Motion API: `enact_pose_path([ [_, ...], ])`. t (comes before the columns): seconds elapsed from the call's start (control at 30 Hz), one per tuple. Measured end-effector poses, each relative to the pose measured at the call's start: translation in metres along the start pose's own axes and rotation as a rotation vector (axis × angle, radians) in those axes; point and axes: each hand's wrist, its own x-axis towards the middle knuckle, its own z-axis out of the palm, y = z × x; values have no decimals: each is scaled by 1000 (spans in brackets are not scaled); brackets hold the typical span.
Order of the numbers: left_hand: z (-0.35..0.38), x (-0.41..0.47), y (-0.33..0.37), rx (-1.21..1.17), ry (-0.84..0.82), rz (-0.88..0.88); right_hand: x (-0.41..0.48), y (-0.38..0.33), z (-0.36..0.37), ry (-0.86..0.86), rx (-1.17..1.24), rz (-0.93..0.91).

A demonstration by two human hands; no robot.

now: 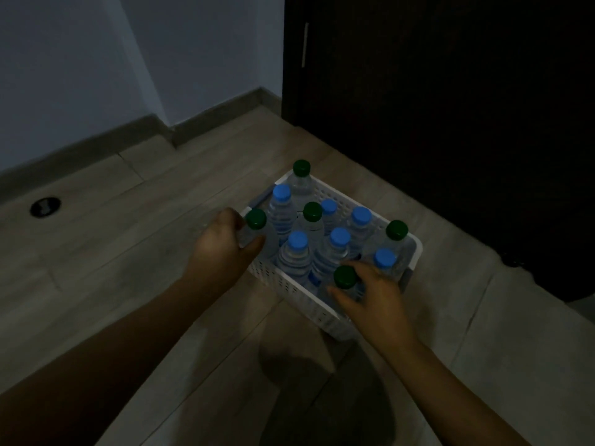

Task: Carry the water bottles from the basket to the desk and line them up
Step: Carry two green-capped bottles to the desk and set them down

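A white perforated basket (pixel 283 283) stands on the floor, packed with several upright clear water bottles with blue or green caps. My left hand (pixel 222 246) is wrapped around the neck of a green-capped bottle (pixel 256 219) at the basket's left corner. At the near edge, my right hand (pixel 370 292) has its fingers closed around another green-capped bottle (pixel 345 277). A blue-capped bottle (pixel 297 241) stands between my two hands. Both gripped bottles are still down among the others in the basket. The desk is out of view.
The room is dim. A tall dark cabinet or door (pixel 450 123) rises right behind the basket. A pale wall with a grey skirting board (pixel 96 146) runs along the left. A round dark floor fitting (pixel 45 207) sits at the left on the wood-look floor.
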Motion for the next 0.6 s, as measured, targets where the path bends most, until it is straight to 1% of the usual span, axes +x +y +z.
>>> enact_pose_path([
  [0.07, 3, 7, -3, -6, 1, 12, -1, 2, 3, 19, 22, 4],
  [0.23, 15, 19, -6, -1, 26, 115, -2, 6, 7, 35, 81, 19],
  [0.3, 21, 22, -10, -68, 26, 104, -3, 6, 7, 54, 99, 17],
  [0.43, 28, 19, -13, -286, 73, 47, -7, 2, 6, 90, 186, -2],
  [0.5, 27, 17, -10, -314, 49, 57, -7, 1, 6, 95, 191, -10],
  [0.6, 25, 14, -8, -282, 15, 145, -6, 0, 6, 110, 216, -7],
])
